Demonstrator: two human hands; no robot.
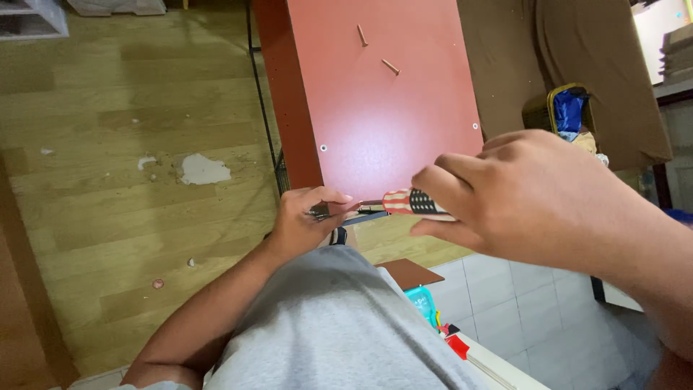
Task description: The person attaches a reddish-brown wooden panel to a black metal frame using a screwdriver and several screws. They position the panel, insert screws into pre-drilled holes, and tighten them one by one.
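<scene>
My right hand (527, 198) grips the striped red, white and dark handle of a screwdriver (408, 201), its shaft pointing left. The tip meets a small dark metal fitting (320, 211) that my left hand (307, 217) pinches at the near edge of a red board (382, 108). The board stretches away from me above the wooden floor. Two wooden dowels (390, 66) lie loose on the board's far half. Two small round fittings (323, 148) sit near its side edges.
A wooden floor (130, 144) with pale scuffed patches lies to the left. A brown panel (577, 65) leans at the right, with a gold-rimmed bin (567, 108) holding blue material. White tiles (505, 303), a small brown board (410, 274) and a teal item (422, 300) are below.
</scene>
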